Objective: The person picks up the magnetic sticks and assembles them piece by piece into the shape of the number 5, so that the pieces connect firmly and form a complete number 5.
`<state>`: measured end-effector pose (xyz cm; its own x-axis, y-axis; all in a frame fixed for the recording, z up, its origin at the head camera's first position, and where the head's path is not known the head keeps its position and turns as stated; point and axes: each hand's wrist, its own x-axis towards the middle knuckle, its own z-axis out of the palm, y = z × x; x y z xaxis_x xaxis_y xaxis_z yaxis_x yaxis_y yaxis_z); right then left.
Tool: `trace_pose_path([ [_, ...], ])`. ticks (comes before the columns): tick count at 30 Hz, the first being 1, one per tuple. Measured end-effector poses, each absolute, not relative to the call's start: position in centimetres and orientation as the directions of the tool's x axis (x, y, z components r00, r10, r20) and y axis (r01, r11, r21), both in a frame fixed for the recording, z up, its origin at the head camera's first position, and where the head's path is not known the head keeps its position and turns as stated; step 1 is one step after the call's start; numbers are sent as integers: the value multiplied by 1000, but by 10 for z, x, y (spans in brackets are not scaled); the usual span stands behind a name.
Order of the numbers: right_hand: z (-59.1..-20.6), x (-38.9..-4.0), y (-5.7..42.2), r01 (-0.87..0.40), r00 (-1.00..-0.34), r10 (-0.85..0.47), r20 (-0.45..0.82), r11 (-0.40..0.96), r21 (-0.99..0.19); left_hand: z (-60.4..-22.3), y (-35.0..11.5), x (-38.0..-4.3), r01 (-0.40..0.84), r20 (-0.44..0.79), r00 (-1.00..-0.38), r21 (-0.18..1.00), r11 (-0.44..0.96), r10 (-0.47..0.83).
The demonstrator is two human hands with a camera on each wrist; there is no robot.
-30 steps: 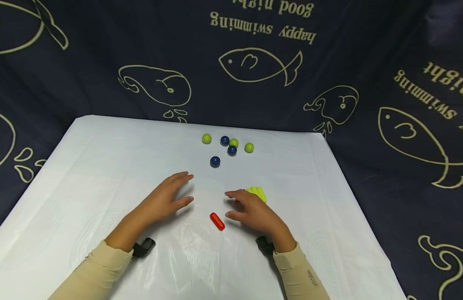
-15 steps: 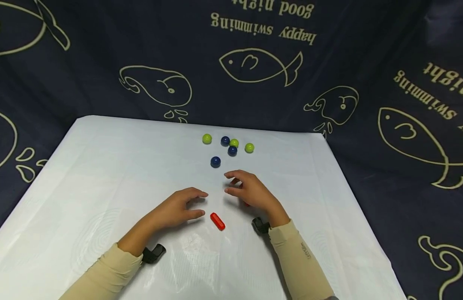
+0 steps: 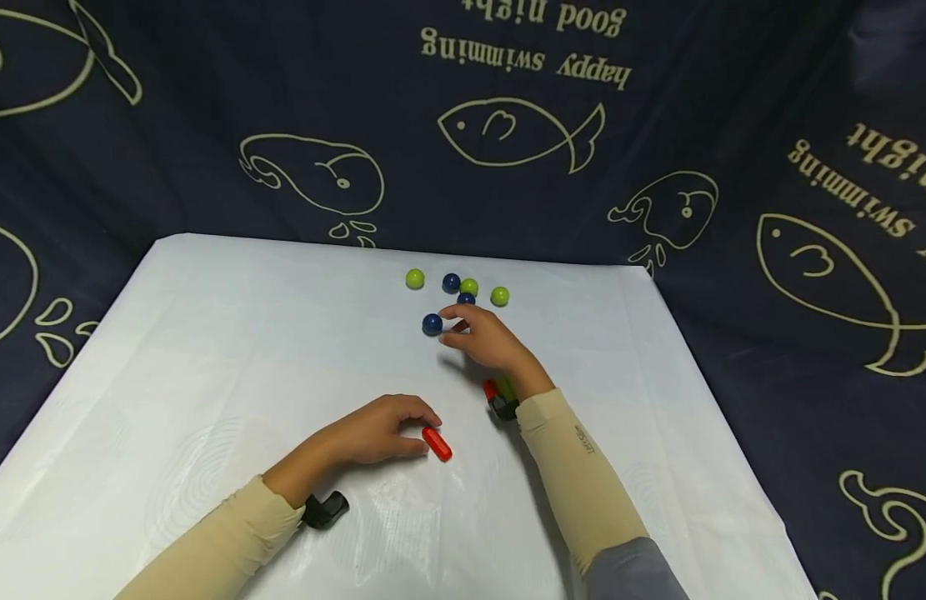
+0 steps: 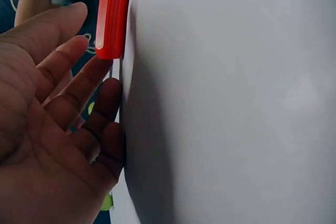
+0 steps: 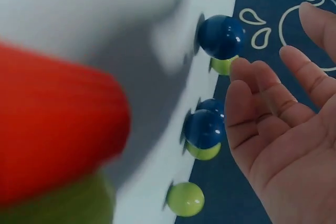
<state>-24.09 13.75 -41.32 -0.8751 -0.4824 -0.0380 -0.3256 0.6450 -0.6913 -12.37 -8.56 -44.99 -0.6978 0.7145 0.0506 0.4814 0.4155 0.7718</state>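
My left hand (image 3: 383,429) is at a small red block (image 3: 437,444) with long grooved sides, its thumb and fingers spread to the left of it. In the left wrist view a gap shows between the thumb tip and the red block (image 4: 113,18). Farther forward, my right hand (image 3: 485,337) hovers beside the nearest dark blue ball (image 3: 432,324), thumb and fingertips apart, nothing held. That blue ball (image 5: 221,36) stands clear of the fingers in the right wrist view. Part of another blue ball (image 3: 466,298) is hidden behind the right fingers.
Beyond the right hand lie another blue ball (image 3: 451,283) and three green balls, the left one (image 3: 414,279) apart. Beneath the right wrist are a second red piece (image 3: 490,390) and a yellow-green piece (image 3: 506,387), partly covered by the wrist camera. A dark printed cloth hangs behind the white table (image 3: 282,333).
My right hand has moved forward from the yellow-green piece to the blue ball. My left hand has come right and toward me, up to the red block. The balls lie as before.
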Motion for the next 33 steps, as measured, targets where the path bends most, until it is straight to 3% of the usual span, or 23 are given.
trace_pose_path([
  [11, -432, -264, 123, -276, -873, -478, -94, 643, -714, -460, -79, -121, 526, 118, -691, 759, 384, 713],
  [26, -438, -263, 107, -280, -897, -436, -75, 690, -667, -466, -82, -122, 593, 169, -684, 696, 405, 710],
  [33, -439, -260, 105, -267, -908, -410, -81, 718, -643, -469, -84, -122, 531, 154, -729, 742, 410, 667],
])
